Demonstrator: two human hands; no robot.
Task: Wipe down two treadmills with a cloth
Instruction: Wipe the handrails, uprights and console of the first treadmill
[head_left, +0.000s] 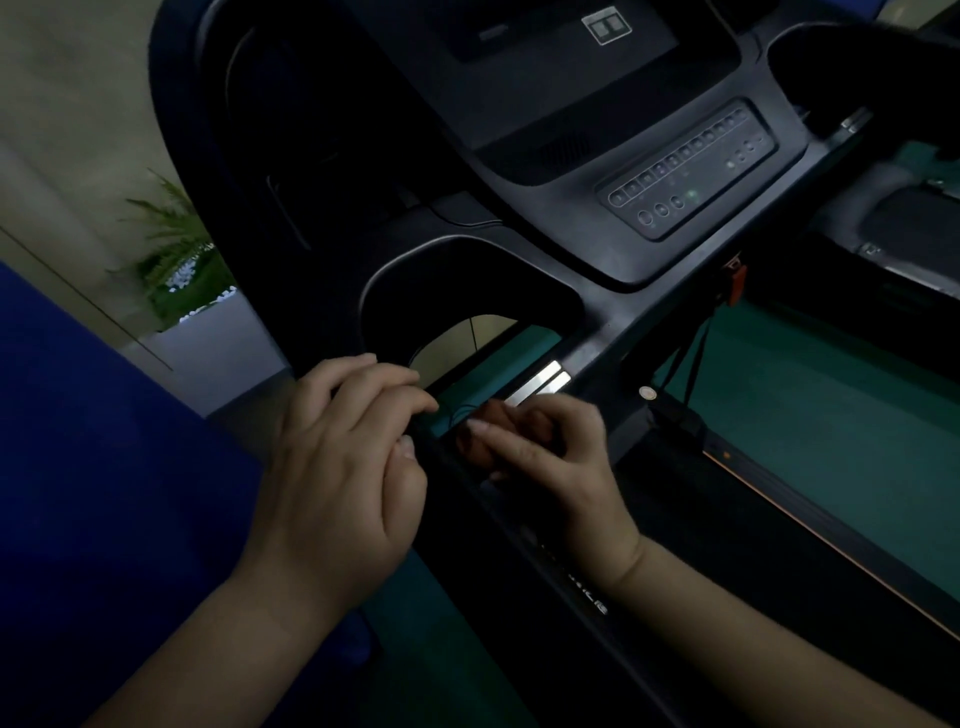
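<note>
Black moulded plastic fills the view, and both hands meet at the near-left grip bar (457, 457) of the treadmill (519, 270). The left hand (337, 467) lies over the bar's left side, fingers loosely bent and stretched rightward, touching the frame; whether it pinches anything I cannot tell. The right hand (545, 457) curls its fingers around the bar just beside the left, knuckles up, wrist low, forearm coming in from the near right. No cloth shows anywhere; if one is folded under a palm, it is hidden.

By my judgement a cloth would be light, soft and limp, best bunched in the palm under flat fingers so it does not slip on the smooth plastic. The treadmill is rigid and heavy and should stay put under pressure.

Farther out, a metal sensor plate (540, 379) shines just beyond the fingers, the button panel (685, 176) and dark screen (550, 31) lie far right, green floor (831, 405) spreads to the right, a planter (176, 260) stands at far left, and a blue surface (104, 467) fills the near left.
</note>
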